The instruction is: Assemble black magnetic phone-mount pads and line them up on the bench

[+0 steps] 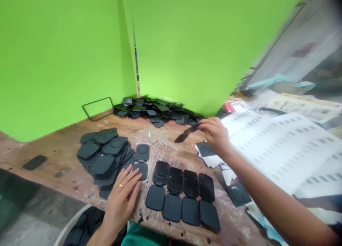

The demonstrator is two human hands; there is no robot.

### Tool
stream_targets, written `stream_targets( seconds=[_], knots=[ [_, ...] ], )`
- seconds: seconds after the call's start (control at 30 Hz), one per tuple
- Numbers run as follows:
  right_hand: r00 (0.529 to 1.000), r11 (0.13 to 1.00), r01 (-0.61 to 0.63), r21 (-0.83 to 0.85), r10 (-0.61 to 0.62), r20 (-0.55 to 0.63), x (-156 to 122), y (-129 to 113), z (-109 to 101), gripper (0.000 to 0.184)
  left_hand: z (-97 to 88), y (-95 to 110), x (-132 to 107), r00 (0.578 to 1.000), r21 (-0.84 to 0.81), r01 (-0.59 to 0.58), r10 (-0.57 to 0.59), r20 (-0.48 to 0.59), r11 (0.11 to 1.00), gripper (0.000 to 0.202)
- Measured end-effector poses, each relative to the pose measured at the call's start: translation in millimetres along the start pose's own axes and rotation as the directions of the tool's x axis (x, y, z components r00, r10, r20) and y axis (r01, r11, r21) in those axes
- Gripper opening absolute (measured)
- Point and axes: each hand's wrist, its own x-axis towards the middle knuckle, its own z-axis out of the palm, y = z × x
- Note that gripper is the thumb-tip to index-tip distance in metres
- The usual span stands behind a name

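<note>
My left hand (123, 196) lies flat on the wooden bench (66, 146) with fingers stretched out and a ring on one finger, its fingertips touching an opened black plastic case (141, 160). My right hand (215, 133) reaches across the bench and pinches a thin dark strip (187, 132) at its end, lifted a little above the wood. In front of me several opened black hinged cases (184, 196) lie side by side in a row. A loose stack of closed black cases (105, 153) sits to the left of my left hand.
A big heap of black cases (157, 110) lies at the back against the green wall. White printed sheets (280, 146) cover the right side. A wire frame (97, 107) leans at the wall. A white bin (80, 228) with black parts stands below the bench edge.
</note>
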Motion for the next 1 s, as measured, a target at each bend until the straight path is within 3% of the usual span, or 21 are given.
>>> stream_targets(
  seconds=[0.03, 0.1, 0.13, 0.17, 0.2, 0.27, 0.3, 0.37, 0.4, 0.47, 0.53, 0.57, 0.6, 0.63, 0.7, 0.77, 0.93, 1.0],
  knots=[
    [0.997, 0.993, 0.003, 0.121, 0.006, -0.08, -12.4, -8.5, -21.5, 0.026, -2.4, 8.1, 3.6, 0.998, -0.064, 0.065, -0.066, -0.014, 0.996, 0.028],
    [0.994, 0.938, -0.067, 0.34, 0.091, -0.055, -40.1, -28.8, -58.0, 0.023, -5.1, 32.3, 13.0, 0.963, -0.243, 0.269, -0.267, 0.042, 0.932, 0.025],
    [0.989, 0.887, -0.118, 0.446, 0.146, -0.027, -54.4, -39.5, -71.7, 0.023, -4.8, 47.6, 18.3, 0.919, -0.358, 0.393, -0.371, 0.13, 0.847, 0.027],
    [0.983, 0.838, -0.156, 0.523, 0.185, -0.002, -68.4, -50.1, -82.0, 0.023, -3.3, 64.2, 23.3, 0.849, -0.472, 0.527, -0.451, 0.274, 0.707, 0.035],
    [0.973, 0.789, -0.201, 0.58, 0.23, 0.023, -81.7, -60.1, -88.8, 0.023, -0.7, 81.3, 27.5, 0.759, -0.567, 0.649, -0.472, 0.448, 0.506, 0.046],
    [0.945, 0.697, -0.279, 0.66, 0.322, 0.06, -104.9, -76.8, -93.3, 0.022, 7.1, 113.0, 32.2, 0.544, -0.558, 0.828, -0.307, 0.781, 0.049, 0.063],
    [0.926, 0.651, -0.323, 0.687, 0.369, 0.085, -114.7, -83.4, -92.1, 0.021, 11.8, 126.1, 32.4, 0.437, -0.458, 0.88, -0.167, 0.884, -0.122, 0.067],
    [0.867, 0.551, -0.435, 0.712, 0.47, 0.165, -130.8, -93.5, -86.1, 0.022, 21.6, 145.1, 30.0, 0.275, -0.255, 0.927, 0.034, 0.961, -0.275, 0.065],
    [0.819, 0.484, -0.499, 0.719, 0.535, 0.208, -137.4, -97.6, -82.5, 0.022, 26.3, 151.0, 28.5, 0.236, -0.209, 0.934, 0.062, 0.97, -0.291, 0.061],
    [0.666, 0.268, -0.601, 0.753, 0.688, 0.287, -148.2, -105.8, -76.0, 0.016, 35.2, 157.8, 26.6, 0.244, -0.234, 0.934, 0.005, 0.97, -0.269, 0.053],
    [0.502, -0.007, -0.608, 0.794, 0.771, 0.391, -156.5, -115.2, -71.8, 0.027, 43.1, 161.2, 26.8, 0.312, -0.323, 0.925, -0.086, 0.946, -0.201, 0.049],
    [0.46, -0.116, -0.595, 0.795, 0.762, 0.455, -159.9, -120.4, -70.6, 0.035, 46.8, 162.8, 27.3, 0.353, -0.368, 0.917, -0.117, 0.928, -0.154, 0.049],
    [0.457, -0.178, -0.596, 0.783, 0.726, 0.513, -162.9, -125.6, -69.9, 0.04, 50.4, 164.5, 27.5, 0.394, -0.408, 0.908, -0.135, 0.909, -0.099, 0.049],
    [0.479, -0.19, -0.616, 0.765, 0.681, 0.554, -165.8, -130.4, -69.6, 0.042, 53.9, 166.5, 27.3, 0.434, -0.443, 0.895, -0.144, 0.889, -0.042, 0.049],
    [0.533, -0.128, -0.661, 0.739, 0.613, 0.583, -171.9, -137.5, -68.9, 0.041, 60.7, 171.2, 25.5, 0.503, -0.499, 0.864, -0.152, 0.851, 0.068, 0.049],
    [0.544, -0.052, -0.69, 0.722, 0.621, 0.565, -179.7, -140.3, -67.1, 0.037, 67.4, 176.4, 22.0, 0.537, -0.52, 0.843, -0.165, 0.827, 0.137, 0.048],
    [0.501, 0.11, -0.758, 0.643, 0.73, 0.465, -208.4, -138.4, -56.8, 0.037, 84.9, 185.8, 7.8, 0.512, -0.492, 0.858, -0.169, 0.842, 0.147, 0.047],
    [0.488, 0.133, -0.775, 0.618, 0.748, 0.45, -218.5, -139.1, -55.2, 0.038, 90.4, 188.3, 0.7, 0.496, -0.476, 0.868, -0.181, 0.85, 0.142, 0.048]
  ],
)
